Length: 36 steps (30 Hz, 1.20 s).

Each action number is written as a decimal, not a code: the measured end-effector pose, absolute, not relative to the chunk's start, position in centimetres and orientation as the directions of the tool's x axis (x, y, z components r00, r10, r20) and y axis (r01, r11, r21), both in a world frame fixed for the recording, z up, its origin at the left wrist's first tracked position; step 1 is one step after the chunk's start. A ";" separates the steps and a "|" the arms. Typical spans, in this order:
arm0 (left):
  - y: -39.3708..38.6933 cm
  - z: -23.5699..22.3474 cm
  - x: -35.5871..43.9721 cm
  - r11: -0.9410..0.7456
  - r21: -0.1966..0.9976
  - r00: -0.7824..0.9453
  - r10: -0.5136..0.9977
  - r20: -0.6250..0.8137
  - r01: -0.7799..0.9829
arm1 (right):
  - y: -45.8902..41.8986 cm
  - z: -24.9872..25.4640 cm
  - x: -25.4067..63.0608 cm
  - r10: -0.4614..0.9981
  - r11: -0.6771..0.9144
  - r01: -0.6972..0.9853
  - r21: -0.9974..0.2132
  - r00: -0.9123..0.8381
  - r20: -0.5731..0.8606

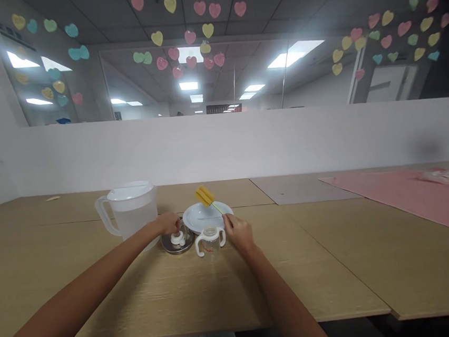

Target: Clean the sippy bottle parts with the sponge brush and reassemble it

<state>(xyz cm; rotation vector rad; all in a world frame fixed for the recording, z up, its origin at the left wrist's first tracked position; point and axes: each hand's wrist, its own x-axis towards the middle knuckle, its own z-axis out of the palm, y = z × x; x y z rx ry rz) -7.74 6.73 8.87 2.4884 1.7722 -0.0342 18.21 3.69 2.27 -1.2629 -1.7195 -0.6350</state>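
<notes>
In my right hand is the thin handle of a bottle brush with a yellow sponge head. The head points up and left above a white plate. My left hand is closed over a round metal dish; what its fingers grip, if anything, is hidden. A white bottle cap lies in that dish, just below the fingers. Between my hands, in front of the plate, stands a clear baby bottle with two white side handles, its top uncovered.
A large translucent pitcher with a lid and liquid stands left of the dish, behind my left forearm. A pink cloth covers the table's right side. A grey mat lies at the back, against a white wall below a window.
</notes>
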 end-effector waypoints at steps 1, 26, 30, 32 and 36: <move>6.7 8.9 -7.8 -0.321 0.054 0.324 0.944 -0.061 0.946 | 3.7 2.3 18.2 0.478 0.348 0.933 -0.094 -0.090 0.874; -1.6 3.8 1.0 -0.301 0.943 0.350 0.906 0.238 0.139 | 3.6 2.4 18.3 0.385 0.365 0.926 -0.094 -0.059 0.921; -2.0 3.9 1.1 -0.354 0.922 0.322 0.901 0.292 0.155 | 3.6 2.5 18.3 0.389 0.364 0.927 -0.087 -0.067 0.919; -2.1 4.0 1.1 -0.350 0.924 0.326 0.901 0.287 0.154 | 3.6 2.4 18.3 0.397 0.369 0.925 -0.091 -0.068 0.915; -2.1 3.6 1.3 -0.312 0.945 0.328 0.906 0.266 0.095 | 3.7 2.3 18.2 0.406 0.376 0.920 -0.111 -0.056 0.912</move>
